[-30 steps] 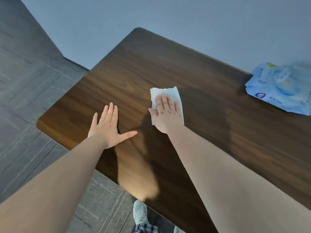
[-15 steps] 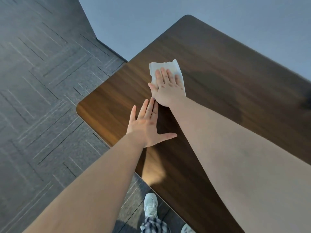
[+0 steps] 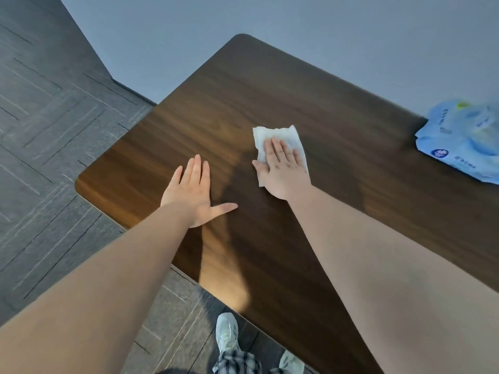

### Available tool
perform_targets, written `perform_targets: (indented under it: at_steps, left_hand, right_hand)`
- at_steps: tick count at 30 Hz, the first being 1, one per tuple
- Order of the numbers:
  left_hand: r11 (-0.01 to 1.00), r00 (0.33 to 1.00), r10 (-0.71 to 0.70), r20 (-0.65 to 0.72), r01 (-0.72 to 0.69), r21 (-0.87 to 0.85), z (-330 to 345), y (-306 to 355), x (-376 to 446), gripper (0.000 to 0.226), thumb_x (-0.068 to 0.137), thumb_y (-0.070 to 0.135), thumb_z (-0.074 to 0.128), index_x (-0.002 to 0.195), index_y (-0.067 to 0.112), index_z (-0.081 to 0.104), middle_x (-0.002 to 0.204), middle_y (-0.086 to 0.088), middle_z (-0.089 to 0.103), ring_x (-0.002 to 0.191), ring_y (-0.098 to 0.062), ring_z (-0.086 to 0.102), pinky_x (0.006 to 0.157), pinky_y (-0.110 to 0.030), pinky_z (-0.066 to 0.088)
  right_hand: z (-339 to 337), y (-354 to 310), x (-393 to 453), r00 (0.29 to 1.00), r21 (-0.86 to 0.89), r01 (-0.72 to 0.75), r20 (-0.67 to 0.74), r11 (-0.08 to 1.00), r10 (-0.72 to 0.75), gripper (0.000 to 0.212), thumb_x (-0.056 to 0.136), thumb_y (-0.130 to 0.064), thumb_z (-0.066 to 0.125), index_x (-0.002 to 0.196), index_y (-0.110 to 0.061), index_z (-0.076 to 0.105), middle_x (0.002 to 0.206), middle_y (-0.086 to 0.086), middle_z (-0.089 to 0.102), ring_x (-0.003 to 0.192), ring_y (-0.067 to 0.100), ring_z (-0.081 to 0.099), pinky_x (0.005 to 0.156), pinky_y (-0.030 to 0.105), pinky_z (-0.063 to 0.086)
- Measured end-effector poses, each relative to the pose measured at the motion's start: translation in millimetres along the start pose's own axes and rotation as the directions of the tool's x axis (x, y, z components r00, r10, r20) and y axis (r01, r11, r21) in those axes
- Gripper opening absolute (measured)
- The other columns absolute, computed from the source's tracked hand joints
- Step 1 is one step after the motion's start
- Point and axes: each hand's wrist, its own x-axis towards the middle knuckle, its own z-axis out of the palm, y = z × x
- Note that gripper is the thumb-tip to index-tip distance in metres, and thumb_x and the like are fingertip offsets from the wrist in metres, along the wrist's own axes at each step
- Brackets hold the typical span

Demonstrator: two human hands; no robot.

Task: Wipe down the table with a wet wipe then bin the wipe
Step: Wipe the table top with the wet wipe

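Back from the table's left end, where it lay half a second ago, the white wet wipe [image 3: 280, 147] now sits nearer the middle of the dark wooden table [image 3: 337, 109], and a blue pack of wipes [image 3: 459, 143] has come back into view at the right edge of the frame. A person's right hand [image 3: 282, 171] lies flat on the wipe, palm down, fingers straight and close together, pressing it against the tabletop rather than gripping it; the wipe's far edge and left side show beyond the fingertips. Left of it and a little nearer the person, the left hand [image 3: 193, 191] rests open on the bare wood, fingers together and thumb spread toward the right, holding nothing. The two hands are near each other but apart. Both forearms are bare and reach in from the bottom of the frame. The blue pack lies on the table well to the right of the wipe, its print blurred. A pale patch of reflected light shows on the table's near edge between the arms. Below that edge, a light-coloured shoe [image 3: 226, 333] and checked trousers [image 3: 237, 361] stand on grey patterned carpet [image 3: 48, 147]. A plain grey-blue wall [image 3: 297, 28] runs behind the table.
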Motion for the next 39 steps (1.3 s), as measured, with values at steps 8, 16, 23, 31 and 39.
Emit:
perform_targets:
  at_steps: [8,16,23,31,39]
  left_hand:
    - [0.972,0.972,0.229,-0.045,-0.226,0.063,-23,105,-6,0.096,0.079,0.075,0.000,0.149,0.011,-0.011,0.159,-0.003,-0.015,0.146,-0.014,-0.013,0.120,-0.038,0.000]
    - [0.871,0.869,0.490,-0.071,-0.487,0.056,-36,268,-11,0.096,0.081,0.077,0.010,0.150,0.012,-0.008,0.160,-0.003,-0.013,0.146,-0.014,-0.013,0.119,-0.037,-0.002]
    - [0.773,0.779,0.626,-0.037,-0.615,0.155,-29,386,-28,0.099,0.079,0.079,0.010,0.150,0.013,-0.011,0.159,-0.002,-0.015,0.146,-0.013,-0.014,0.119,-0.037,-0.001]
    - [0.794,0.804,0.594,-0.024,-0.581,0.177,-21,435,-29,0.112,0.068,0.085,0.004,0.148,0.010,-0.015,0.158,-0.007,-0.019,0.145,-0.019,-0.019,0.118,-0.044,-0.005]
    - [0.801,0.810,0.587,-0.019,-0.577,0.158,-23,435,-28,0.113,0.066,0.086,0.002,0.148,0.011,-0.016,0.158,-0.005,-0.021,0.144,-0.017,-0.020,0.118,-0.043,-0.006]
  right_hand:
    - [5,142,-102,0.952,0.037,-0.305,-0.010,0.952,0.305,0.064,0.094,-0.057,0.001,0.147,-0.025,-0.017,0.158,-0.004,-0.019,0.144,0.013,-0.019,0.116,0.037,-0.014]
    - [11,291,-233,0.783,0.151,-0.612,-0.021,0.776,0.622,0.064,0.096,-0.055,0.004,0.148,-0.024,-0.015,0.158,-0.003,-0.018,0.145,0.014,-0.016,0.113,0.035,-0.014]
    - [33,396,-355,0.561,0.250,-0.797,-0.030,0.550,0.827,0.065,0.096,-0.053,0.009,0.149,-0.019,-0.007,0.160,0.000,-0.008,0.146,0.015,-0.009,0.119,0.039,-0.004]
    - [49,452,-440,0.426,0.280,-0.867,-0.010,0.412,0.905,0.065,0.097,-0.053,0.009,0.149,-0.019,-0.007,0.160,0.001,-0.008,0.146,0.016,-0.009,0.118,0.039,-0.005]
    - [48,440,-433,0.391,0.278,-0.888,0.034,0.367,0.920,0.064,0.097,-0.051,0.007,0.149,-0.016,-0.009,0.159,0.004,-0.011,0.146,0.019,-0.011,0.117,0.040,-0.006]
